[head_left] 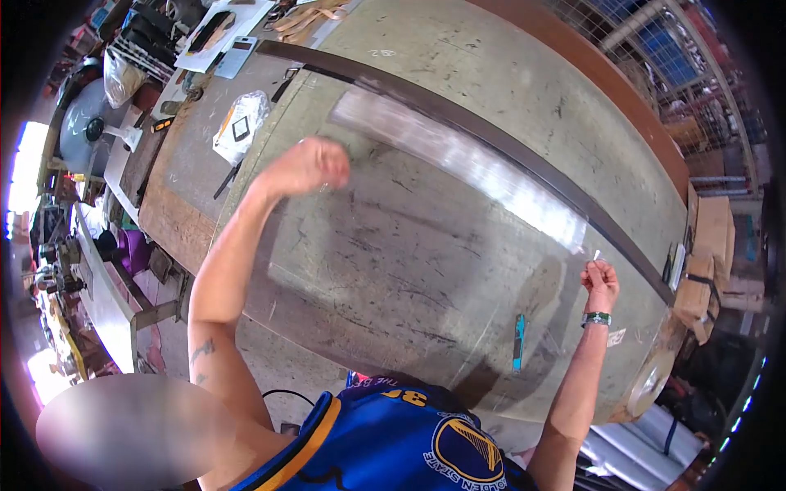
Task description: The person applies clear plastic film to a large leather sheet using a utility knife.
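Note:
My left hand [311, 166] is raised over the left part of the worktable [368, 245], its fingers curled in. Whether anything is inside that fist is hidden. On the right, my right hand [602, 277] pinches a small white piece [597, 255] between thumb and fingertips. Just beyond it ends a long translucent plastic strip [467, 168], lying flat and shiny on the table. A long dark straight bar [491, 153] runs along the strip's far side. Nearer my body, a teal utility knife [518, 342] rests on the table, apart from both hands.
A side table at left holds a plastic bag [241, 127], a light-blue calculator-like device [237, 56] and papers. A fan [94, 127] stands farther left. Cardboard boxes [711, 237] and a wire-mesh rack [655, 49] stand at right. Wrapped rolls [639, 450] lie below the table's right edge.

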Demonstrator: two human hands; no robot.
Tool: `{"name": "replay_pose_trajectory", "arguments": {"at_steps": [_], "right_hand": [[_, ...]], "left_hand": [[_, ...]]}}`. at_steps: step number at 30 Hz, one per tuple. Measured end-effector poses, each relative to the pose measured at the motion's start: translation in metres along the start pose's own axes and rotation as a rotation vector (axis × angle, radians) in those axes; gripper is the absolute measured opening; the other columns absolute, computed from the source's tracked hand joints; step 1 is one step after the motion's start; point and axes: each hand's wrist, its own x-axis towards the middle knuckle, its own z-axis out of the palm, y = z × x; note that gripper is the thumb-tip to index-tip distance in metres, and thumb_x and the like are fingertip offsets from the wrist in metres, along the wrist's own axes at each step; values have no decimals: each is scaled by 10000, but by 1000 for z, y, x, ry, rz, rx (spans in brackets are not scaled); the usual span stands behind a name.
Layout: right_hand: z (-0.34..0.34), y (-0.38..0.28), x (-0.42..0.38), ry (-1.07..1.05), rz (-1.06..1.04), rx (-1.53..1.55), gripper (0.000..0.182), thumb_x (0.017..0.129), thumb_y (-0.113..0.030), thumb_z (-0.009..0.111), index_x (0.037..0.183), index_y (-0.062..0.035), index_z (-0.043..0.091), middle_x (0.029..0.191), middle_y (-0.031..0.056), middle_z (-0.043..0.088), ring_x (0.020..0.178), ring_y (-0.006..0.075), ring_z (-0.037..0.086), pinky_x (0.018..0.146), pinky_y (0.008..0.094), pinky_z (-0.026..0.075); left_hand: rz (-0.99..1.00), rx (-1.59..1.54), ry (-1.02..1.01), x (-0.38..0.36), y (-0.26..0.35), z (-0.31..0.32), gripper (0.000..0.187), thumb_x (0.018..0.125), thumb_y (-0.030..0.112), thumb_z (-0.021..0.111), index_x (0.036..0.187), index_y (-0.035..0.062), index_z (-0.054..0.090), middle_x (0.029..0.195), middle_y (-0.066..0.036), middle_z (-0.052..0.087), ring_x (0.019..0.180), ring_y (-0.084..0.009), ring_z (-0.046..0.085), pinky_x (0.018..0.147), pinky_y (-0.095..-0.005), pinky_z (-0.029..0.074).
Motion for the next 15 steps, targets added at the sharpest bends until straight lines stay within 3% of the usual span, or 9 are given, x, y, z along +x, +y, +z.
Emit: {"name": "replay_pose_trajectory", "arguments": {"at_steps": [3,6,9,12,15], "right_hand": [[12,5,35,23,10,-23,103,907,-110,767,967,-110,684,872,9,737,683,102,676,573,230,497],[31,14,64,62,-3,-98,127,899,-133,781,966,-104,677,860,9,735,659,103,673,541,224,482],[49,18,78,95,-16,-232,117,899,-151,785,953,-122,685,831,-8,723,660,96,675,531,207,460],[50,29,89,97,-14,-307,127,896,-152,787,951,-114,679,823,-9,713,636,95,666,534,206,462],[48,36,93,108,-70,-318,112,884,-63,768,937,-71,669,801,16,690,627,119,652,536,252,476]], "left_hand": [[-57,-51,219,62,-26,-28,147,803,162,792,912,76,746,807,-22,719,759,-129,659,735,-294,528],[-76,-41,455,107,-46,-23,134,826,128,795,914,49,733,752,9,672,684,-82,590,640,-273,484],[-75,43,686,139,-89,-3,204,795,168,826,937,53,735,761,-7,666,693,-120,604,659,-299,498],[-108,253,877,135,-80,11,291,760,219,855,983,71,742,788,-33,670,731,-168,632,703,-334,520],[-88,291,959,135,-88,13,373,735,266,872,1049,104,750,818,-49,678,778,-202,654,760,-364,533]]}}
